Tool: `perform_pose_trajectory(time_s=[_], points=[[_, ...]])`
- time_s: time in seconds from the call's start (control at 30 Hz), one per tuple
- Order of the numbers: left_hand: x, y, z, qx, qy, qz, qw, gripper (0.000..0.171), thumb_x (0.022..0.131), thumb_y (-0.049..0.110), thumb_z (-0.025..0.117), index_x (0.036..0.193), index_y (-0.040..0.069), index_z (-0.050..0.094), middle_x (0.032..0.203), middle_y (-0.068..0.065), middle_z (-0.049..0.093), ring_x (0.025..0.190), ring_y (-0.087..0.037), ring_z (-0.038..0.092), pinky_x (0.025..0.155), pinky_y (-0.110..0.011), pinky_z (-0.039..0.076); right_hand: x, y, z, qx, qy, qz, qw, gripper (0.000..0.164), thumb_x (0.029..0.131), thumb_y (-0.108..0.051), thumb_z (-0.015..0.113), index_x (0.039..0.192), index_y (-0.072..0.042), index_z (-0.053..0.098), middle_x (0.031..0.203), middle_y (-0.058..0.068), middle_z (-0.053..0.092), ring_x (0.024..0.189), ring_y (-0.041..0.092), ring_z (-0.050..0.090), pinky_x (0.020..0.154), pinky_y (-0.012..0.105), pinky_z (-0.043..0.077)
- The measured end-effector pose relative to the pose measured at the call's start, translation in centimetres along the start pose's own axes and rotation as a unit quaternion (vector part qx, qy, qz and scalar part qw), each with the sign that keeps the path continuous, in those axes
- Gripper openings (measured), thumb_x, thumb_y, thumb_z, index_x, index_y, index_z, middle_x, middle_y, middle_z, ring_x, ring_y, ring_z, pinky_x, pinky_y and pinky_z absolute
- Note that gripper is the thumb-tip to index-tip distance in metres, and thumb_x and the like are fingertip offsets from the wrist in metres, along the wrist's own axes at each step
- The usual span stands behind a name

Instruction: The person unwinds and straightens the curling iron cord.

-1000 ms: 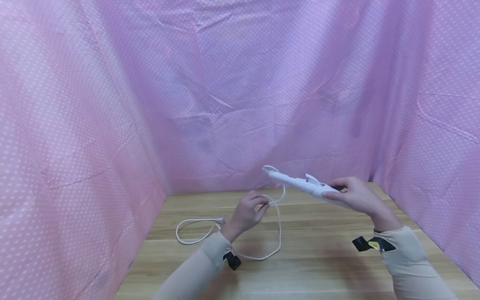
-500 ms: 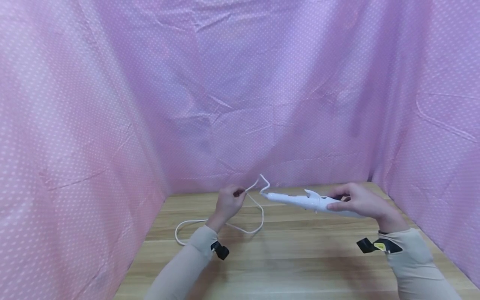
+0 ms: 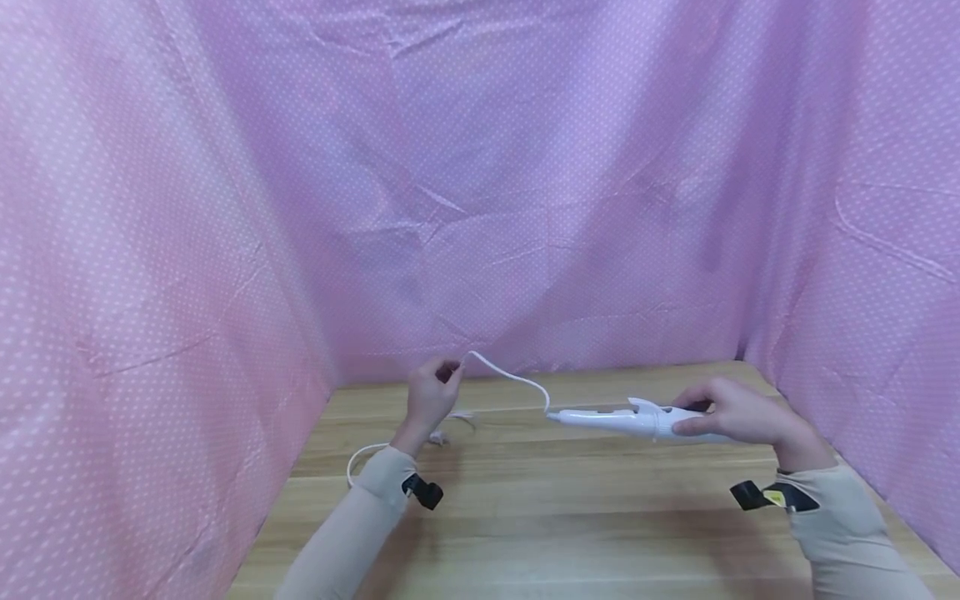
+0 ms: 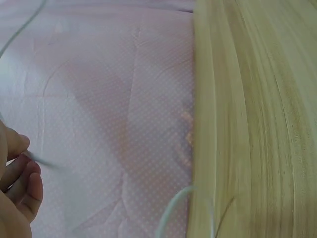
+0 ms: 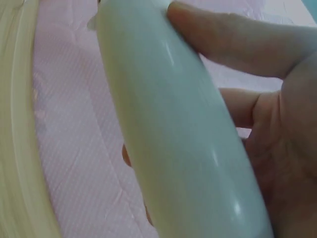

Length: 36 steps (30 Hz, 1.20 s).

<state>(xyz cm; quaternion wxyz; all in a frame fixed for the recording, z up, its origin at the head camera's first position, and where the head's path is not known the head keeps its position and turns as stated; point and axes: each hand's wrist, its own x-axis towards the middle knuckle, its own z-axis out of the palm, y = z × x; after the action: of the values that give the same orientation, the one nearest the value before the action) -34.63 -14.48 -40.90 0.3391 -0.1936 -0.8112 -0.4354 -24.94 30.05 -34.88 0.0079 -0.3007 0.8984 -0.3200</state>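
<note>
My right hand holds a white curling iron by its thick end, level above the table. Fingers and thumb wrap the smooth, glossy body in the right wrist view. A small lever stands up near the middle of the iron, and its thin end points left. From that end a white power cord rises in a curve to my left hand, which pinches it between thumb and fingers. In the left wrist view, my left hand shows at the left edge with a blurred bit of cord at the fingertips.
The wooden table lies below both hands. A loop of the cord and its plug rest on it at the left, partly behind my left wrist. Pink dotted cloth walls in the back and both sides.
My left hand has moved left along with the cord, stretching the part nearest the iron. The iron has come lower, turned level and shifted slightly right in my right hand.
</note>
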Motion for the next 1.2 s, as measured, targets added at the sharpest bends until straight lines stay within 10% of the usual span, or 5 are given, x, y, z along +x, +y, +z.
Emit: perform_pose_trajectory(time_s=[0.17,0.37,0.57,1.0,1.2], points=[[-0.1,-0.2,-0.6,-0.015,-0.018,0.009,0.9997,0.006,0.079,-0.001,0.072,0.084,0.001,0.07,0.077,-0.012,0.071,0.067,-0.022,0.067,0.063,-0.028,0.059,-0.4,0.7,-0.1,-0.032,0.024,0.067,0.997,0.019,0.083,-0.028,0.076,0.093,-0.012,0.074,0.078,-0.008,0.066,0.068,0.0,0.055,0.06,0.021,0.046],[-0.3,-0.7,-0.8,0.032,-0.036,0.131,0.9902,0.013,0.072,-0.003,0.078,0.081,0.001,0.07,0.08,-0.008,0.069,0.074,-0.022,0.067,0.071,-0.032,0.058,-0.8,1.6,0.0,-0.116,0.093,0.141,0.979,0.024,0.079,-0.043,0.078,0.087,-0.02,0.075,0.075,-0.009,0.065,0.067,0.007,0.05,0.058,0.024,0.039],[-0.9,-1.3,-0.4,0.08,-0.103,0.203,0.9705,0.015,0.073,-0.001,0.08,0.082,0.004,0.07,0.08,-0.004,0.068,0.075,-0.018,0.065,0.07,-0.027,0.056,-1.1,2.4,0.2,-0.073,0.115,0.161,0.978,0.026,0.082,-0.036,0.077,0.09,-0.011,0.075,0.079,-0.002,0.068,0.069,0.008,0.052,0.059,0.023,0.042],[-3.0,-3.3,-0.1,0.122,-0.239,0.105,0.9576,0.006,0.081,0.003,0.076,0.086,0.004,0.072,0.084,-0.003,0.07,0.078,-0.015,0.068,0.072,-0.023,0.057,-2.1,4.7,1.4,-0.082,0.162,0.181,0.967,0.033,0.082,-0.037,0.077,0.094,-0.006,0.075,0.079,0.001,0.069,0.068,0.01,0.053,0.058,0.024,0.042],[-3.3,-4.0,0.2,0.169,-0.283,0.103,0.9386,0.003,0.08,0.008,0.075,0.083,0.008,0.073,0.08,0.0,0.068,0.075,-0.013,0.063,0.07,-0.025,0.055,-2.2,6.3,2.4,-0.104,0.161,0.202,0.96,0.039,0.082,-0.039,0.076,0.097,-0.003,0.074,0.08,0.005,0.07,0.072,0.015,0.055,0.06,0.029,0.042]])
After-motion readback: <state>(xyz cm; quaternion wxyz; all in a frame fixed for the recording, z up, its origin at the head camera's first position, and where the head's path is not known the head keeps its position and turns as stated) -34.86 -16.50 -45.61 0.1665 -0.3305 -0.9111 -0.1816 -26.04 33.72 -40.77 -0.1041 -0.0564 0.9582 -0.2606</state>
